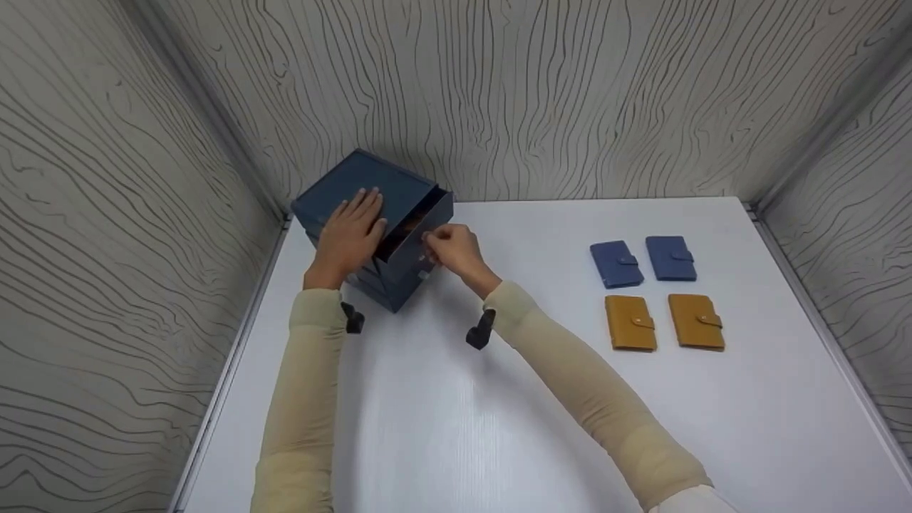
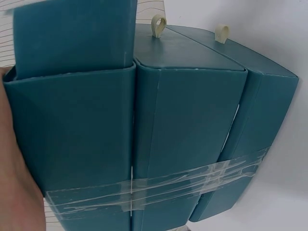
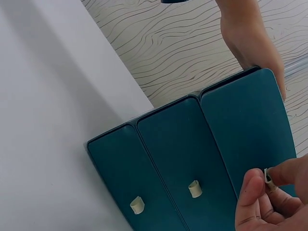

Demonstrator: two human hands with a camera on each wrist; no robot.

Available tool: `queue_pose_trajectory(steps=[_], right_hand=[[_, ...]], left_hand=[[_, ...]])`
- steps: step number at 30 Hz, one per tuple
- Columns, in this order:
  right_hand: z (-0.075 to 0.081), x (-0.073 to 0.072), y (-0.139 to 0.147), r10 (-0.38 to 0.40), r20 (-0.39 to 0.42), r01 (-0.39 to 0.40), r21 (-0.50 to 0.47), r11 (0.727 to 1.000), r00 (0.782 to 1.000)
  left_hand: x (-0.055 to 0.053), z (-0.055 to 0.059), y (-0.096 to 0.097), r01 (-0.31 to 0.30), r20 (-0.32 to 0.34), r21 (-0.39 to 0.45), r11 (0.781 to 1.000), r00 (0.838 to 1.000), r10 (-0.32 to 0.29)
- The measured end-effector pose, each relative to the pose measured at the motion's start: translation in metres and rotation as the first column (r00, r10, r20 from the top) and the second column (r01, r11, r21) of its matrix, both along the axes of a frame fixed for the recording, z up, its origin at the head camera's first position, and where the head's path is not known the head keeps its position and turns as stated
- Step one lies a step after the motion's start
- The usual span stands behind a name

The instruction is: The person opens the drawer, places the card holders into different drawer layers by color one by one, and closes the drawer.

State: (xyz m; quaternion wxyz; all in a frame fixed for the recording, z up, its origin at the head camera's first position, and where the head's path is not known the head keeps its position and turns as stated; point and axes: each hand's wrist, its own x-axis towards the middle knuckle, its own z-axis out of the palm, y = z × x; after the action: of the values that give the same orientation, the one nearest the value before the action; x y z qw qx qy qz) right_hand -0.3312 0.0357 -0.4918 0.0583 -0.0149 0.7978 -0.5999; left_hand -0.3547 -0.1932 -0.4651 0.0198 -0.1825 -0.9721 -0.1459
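A dark teal box of three stacked drawers (image 1: 363, 185) stands at the back left of the table. Its top drawer (image 2: 77, 38) is pulled partway out, and something brownish shows inside, too dim to name. My left hand (image 1: 349, 235) rests on the box's top with fingers extended. My right hand (image 1: 456, 249) pinches the cream loop tab (image 3: 268, 177) on the top drawer's front between thumb and finger. The middle drawer's tab (image 3: 195, 188) and the bottom drawer's tab (image 3: 137, 205) are free, with both drawers closed. Clear tape (image 2: 163, 187) runs across the side of the stack.
On the right of the white table (image 1: 442, 413) lie two blue snap-strap card holders, one nearer (image 1: 616, 263) and one farther right (image 1: 670, 258). Below them are two mustard ones, a left (image 1: 630, 323) and a right (image 1: 695, 320). Wood-patterned walls (image 1: 534, 100) enclose the table.
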Motion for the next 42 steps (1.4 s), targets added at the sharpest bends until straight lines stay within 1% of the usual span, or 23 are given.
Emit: queue_pose_trajectory(steps=[10,16,22,26,35,42], right_hand=[[-0.001,-0.006,-0.01,-0.008,-0.002,0.008,0.012,1.0,1.0],[-0.001,-0.01,-0.014,-0.028,0.007,0.028,0.016,0.999,1.0],[-0.002,-0.011,-0.019,-0.005,0.007,0.005,0.037,0.999,1.0],[-0.002,-0.013,-0.023,-0.012,0.001,0.012,0.041,0.999,1.0],[0.001,-0.015,-0.026,-0.006,-0.001,0.006,0.06,0.998,1.0],[0.0,-0.017,-0.026,-0.01,0.028,0.009,0.033,0.999,1.0]], left_hand=[[0.002,0.0,0.001,-0.009,0.001,0.002,1.0,1.0,0.009],[0.003,-0.001,0.002,-0.003,-0.024,0.013,1.0,1.0,0.003],[0.004,-0.003,0.0,-0.007,-0.026,0.001,1.0,1.0,0.007],[0.003,-0.004,0.0,-0.006,-0.025,-0.001,1.0,1.0,0.006],[0.002,-0.002,0.0,-0.008,-0.03,-0.006,1.0,1.0,0.008],[0.001,-0.001,0.001,-0.004,-0.031,-0.004,1.0,1.0,0.004]])
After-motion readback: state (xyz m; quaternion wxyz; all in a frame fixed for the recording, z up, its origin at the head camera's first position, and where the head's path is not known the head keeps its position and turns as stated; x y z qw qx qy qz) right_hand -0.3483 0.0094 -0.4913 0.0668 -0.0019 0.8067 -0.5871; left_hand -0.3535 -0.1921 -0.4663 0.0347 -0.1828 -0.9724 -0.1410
